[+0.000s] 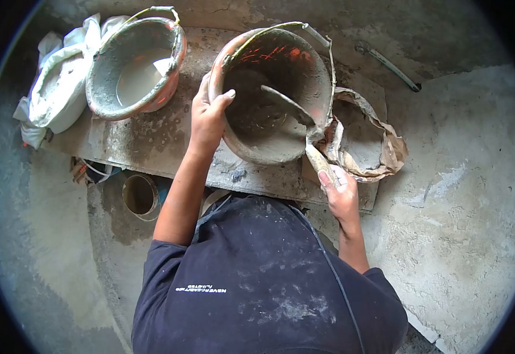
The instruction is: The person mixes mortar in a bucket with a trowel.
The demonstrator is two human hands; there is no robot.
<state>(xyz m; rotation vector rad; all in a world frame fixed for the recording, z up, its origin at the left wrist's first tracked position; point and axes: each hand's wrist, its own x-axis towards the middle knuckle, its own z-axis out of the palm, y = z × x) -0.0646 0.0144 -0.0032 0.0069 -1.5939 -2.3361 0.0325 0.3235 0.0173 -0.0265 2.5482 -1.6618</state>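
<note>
My left hand (208, 115) grips the near-left rim of an orange bucket (304, 74) caked with grey mortar, tilting it toward me. My right hand (340, 192) holds the wooden handle of a trowel (290, 106); its blade reaches over the rim into the wet grey mix inside the bucket. The bucket rests on a dusty board (151, 141).
A second orange bucket (136, 68) with pale liquid stands at the left on the board. A white sack (60, 82) lies beside it. A torn paper cement bag (369, 141) sits right of the tilted bucket. A small round container (139, 196) lies below the board. A metal tool (390, 65) lies at the back.
</note>
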